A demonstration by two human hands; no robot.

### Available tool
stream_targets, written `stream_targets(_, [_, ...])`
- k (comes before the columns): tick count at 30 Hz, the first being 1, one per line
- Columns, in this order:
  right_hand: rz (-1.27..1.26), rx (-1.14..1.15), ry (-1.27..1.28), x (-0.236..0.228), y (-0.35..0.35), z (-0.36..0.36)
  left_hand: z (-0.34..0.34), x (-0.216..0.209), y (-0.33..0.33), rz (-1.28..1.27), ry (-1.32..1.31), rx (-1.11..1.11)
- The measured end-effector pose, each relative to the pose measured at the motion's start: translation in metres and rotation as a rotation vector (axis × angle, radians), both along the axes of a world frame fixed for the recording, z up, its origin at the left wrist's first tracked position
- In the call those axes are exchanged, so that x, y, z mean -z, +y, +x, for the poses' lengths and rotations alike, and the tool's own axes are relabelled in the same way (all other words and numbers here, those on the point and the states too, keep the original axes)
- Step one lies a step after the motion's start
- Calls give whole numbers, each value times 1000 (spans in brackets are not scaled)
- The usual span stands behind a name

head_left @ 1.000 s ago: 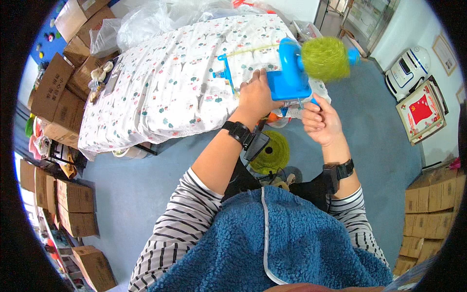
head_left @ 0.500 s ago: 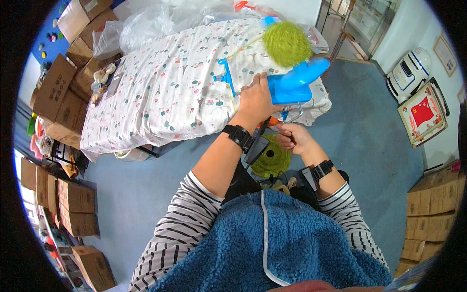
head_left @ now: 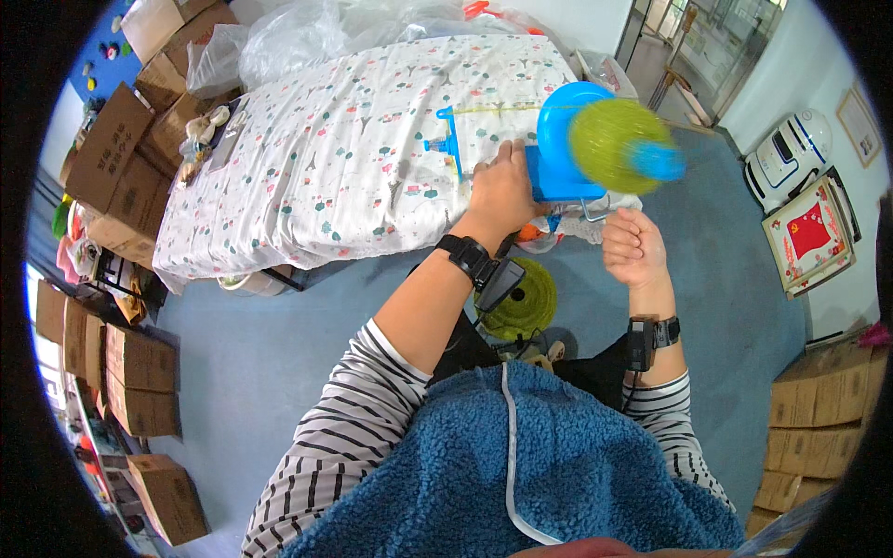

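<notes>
A blue yarn winder (head_left: 561, 186) stands at the table's near right edge, with a green yarn ball (head_left: 609, 139) tilted on it, smeared by motion. My left hand (head_left: 500, 197) is wrapped over the winder's left side, the fingertips out of sight against it. At the end of the bent metal crank (head_left: 595, 212), my right hand (head_left: 635, 249) is closed in a fist; its grip end is hidden inside the fingers. A strand of yarn (head_left: 498, 109) runs from the ball to the blue guide arm (head_left: 450, 141) left of my left hand.
Below the table edge, a green yarn mass (head_left: 523, 302) lies near my legs. A patterned white cloth (head_left: 326, 167) covers the table, with clear plastic bags (head_left: 307, 42) along its back. Cardboard boxes (head_left: 139, 381) stand at the left and more boxes (head_left: 819, 400) at the right.
My right hand has swung outward to the right with the crank. The yarn ball has turned from upper left to lower right, its blue tip now pointing right. My left hand stays on the winder.
</notes>
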State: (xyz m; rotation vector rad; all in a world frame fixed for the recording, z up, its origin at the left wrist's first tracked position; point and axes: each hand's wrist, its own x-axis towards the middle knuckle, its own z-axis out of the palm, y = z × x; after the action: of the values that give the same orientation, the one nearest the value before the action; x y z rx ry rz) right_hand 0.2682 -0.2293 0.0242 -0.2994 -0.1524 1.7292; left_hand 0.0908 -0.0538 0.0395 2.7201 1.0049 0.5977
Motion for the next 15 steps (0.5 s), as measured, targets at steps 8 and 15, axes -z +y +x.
stream_targets(8, [23,-225,-165,-10,39,-56,3,1,2,-17,16,-10])
stream_targets(15, [-197,-166,-417,49,47,-71,4,12,3,83,-35,-10])
